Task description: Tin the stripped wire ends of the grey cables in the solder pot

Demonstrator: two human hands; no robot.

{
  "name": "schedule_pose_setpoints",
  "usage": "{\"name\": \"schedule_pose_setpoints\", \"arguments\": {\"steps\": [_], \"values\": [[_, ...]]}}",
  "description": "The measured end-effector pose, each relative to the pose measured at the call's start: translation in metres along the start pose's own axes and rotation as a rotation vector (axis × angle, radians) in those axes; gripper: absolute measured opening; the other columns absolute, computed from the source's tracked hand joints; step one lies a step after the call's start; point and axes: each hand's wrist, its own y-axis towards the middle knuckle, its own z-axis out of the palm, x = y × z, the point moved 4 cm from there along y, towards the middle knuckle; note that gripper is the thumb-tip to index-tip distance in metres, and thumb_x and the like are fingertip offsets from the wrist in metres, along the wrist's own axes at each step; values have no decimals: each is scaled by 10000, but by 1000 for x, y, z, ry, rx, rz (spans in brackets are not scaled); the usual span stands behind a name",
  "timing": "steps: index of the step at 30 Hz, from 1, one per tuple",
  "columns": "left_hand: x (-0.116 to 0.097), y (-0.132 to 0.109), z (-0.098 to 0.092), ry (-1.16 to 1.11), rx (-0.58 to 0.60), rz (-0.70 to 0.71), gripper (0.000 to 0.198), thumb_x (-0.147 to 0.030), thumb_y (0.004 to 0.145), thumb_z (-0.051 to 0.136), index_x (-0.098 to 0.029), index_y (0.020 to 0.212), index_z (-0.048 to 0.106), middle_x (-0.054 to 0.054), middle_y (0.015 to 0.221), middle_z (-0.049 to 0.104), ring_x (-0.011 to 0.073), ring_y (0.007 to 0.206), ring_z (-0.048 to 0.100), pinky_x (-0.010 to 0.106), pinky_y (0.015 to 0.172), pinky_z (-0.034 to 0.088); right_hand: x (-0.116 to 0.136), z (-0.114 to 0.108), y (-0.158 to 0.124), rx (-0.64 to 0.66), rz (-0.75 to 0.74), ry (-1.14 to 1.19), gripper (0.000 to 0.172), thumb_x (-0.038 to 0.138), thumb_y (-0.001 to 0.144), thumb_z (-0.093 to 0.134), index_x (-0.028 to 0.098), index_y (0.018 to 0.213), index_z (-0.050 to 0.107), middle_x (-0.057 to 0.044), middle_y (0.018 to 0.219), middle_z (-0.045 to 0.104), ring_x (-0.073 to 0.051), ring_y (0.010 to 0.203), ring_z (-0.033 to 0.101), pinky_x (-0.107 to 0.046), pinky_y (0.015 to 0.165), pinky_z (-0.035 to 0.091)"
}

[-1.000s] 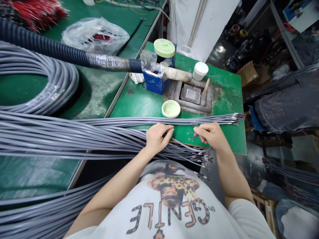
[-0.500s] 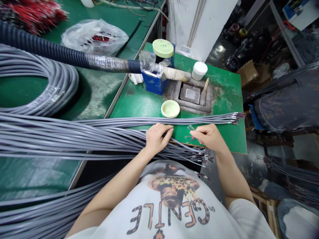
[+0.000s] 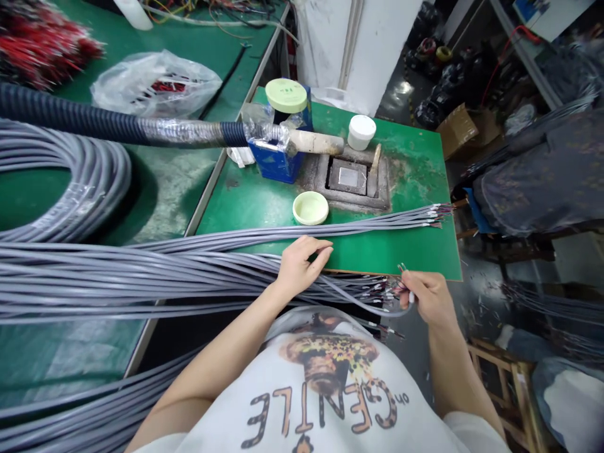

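Note:
My right hand [image 3: 428, 297] is closed on the end of a grey cable [image 3: 370, 307], off the table's near edge. Thin coloured wires stick out past its fingertips, and the cable bends back left from it. My left hand [image 3: 302, 267] rests by the near edge of the green table, over the grey cables [image 3: 226, 267], with thumb and forefinger curled close together. Whatever it may hold is hidden. Beyond it lies another bundle of grey cables [image 3: 358, 225], its stripped ends at the table's right side. More stripped cable ends [image 3: 377, 289] hang below the table edge between my hands.
A pale green lid [image 3: 310, 208] lies open side up before a soldering pot [image 3: 349, 178]. Behind are a white tub [image 3: 362, 132], a blue box [image 3: 276, 160] with a green-lidded jar [image 3: 286, 95], and a ribbed hose [image 3: 189, 133]. Coiled cable [image 3: 101, 189] sits at left.
My right hand has moved right and toward me, and the cable now bends up into it. My left hand has stayed nearly in place. The view has shifted slightly.

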Motion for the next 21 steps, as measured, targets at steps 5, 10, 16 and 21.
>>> {"name": "schedule_pose_setpoints", "arguments": {"steps": [5, 10, 16, 21], "values": [[-16, 10, 24, -71, 118, 61, 138, -233, 868, 581, -170, 933, 685, 52, 789, 694, 157, 724, 597, 299, 710, 469, -44, -4, -34, -86, 128, 306, 412, 497, 829, 608, 144, 637, 700, -48, 472, 645, -140, 392, 563, -243, 426, 417], [-28, 20, 39, 20, 163, 191, 143, -235, 868, 580, -174, 960, 671, 54, 859, 710, 172, 783, 607, 324, 761, 479, -39, 1, -37, -60, 70, 387, 374, 455, 825, 634, 143, 634, 715, -38, 481, 653, -129, 403, 566, -235, 441, 427], [-33, 36, 51, 222, 213, 290, 207, -265, 887, 547, -174, 1040, 654, 73, 974, 696, 212, 896, 597, 367, 824, 480, -41, 0, -39, -35, 25, 432, 342, 405, 858, 611, 151, 663, 732, -30, 513, 668, -117, 425, 573, -229, 469, 437], [-31, 46, 67, 362, 277, 283, 257, -283, 894, 520, -160, 1081, 646, 99, 1041, 668, 248, 936, 571, 403, 824, 473, -50, -3, -43, -46, 29, 407, 379, 435, 858, 602, 150, 642, 728, -39, 529, 675, -124, 454, 587, -236, 499, 455]]}}
